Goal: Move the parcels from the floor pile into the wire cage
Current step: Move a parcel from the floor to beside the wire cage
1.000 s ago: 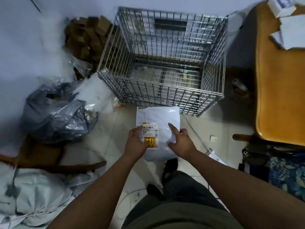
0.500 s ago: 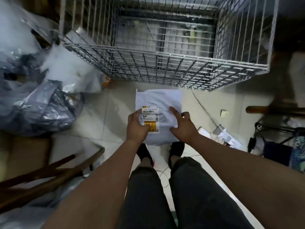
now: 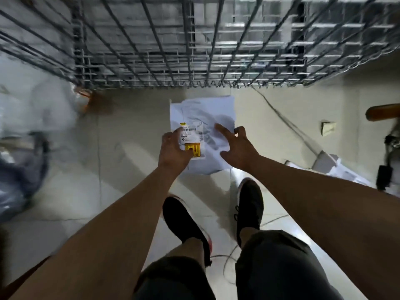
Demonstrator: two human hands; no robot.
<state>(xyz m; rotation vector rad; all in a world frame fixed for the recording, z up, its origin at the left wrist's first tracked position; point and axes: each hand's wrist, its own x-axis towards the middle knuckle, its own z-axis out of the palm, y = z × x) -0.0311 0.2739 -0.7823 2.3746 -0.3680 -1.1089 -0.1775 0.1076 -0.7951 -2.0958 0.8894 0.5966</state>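
Note:
A white plastic parcel point(image 3: 205, 118) with a barcode label and a yellow sticker is held flat in front of me, above the floor tiles. My left hand point(image 3: 174, 151) grips its left edge, thumb on the yellow sticker. My right hand point(image 3: 237, 148) holds the right edge, fingers spread over the top. The wire cage point(image 3: 194, 50) fills the top of the view, its near wall just beyond the parcel's far edge. The parcel is outside the cage.
Grey and white plastic bags point(image 3: 26, 135) lie blurred at the left. My two black shoes point(image 3: 249, 204) stand on the tiled floor below the parcel. White packets point(image 3: 333, 167) and a thin cable point(image 3: 287, 124) lie at the right, beside a wooden table leg point(image 3: 383, 112).
I have stepped closer to the cage, which now fills the top of the view. The parcel stays in both hands, now nearer the cage's front wall.

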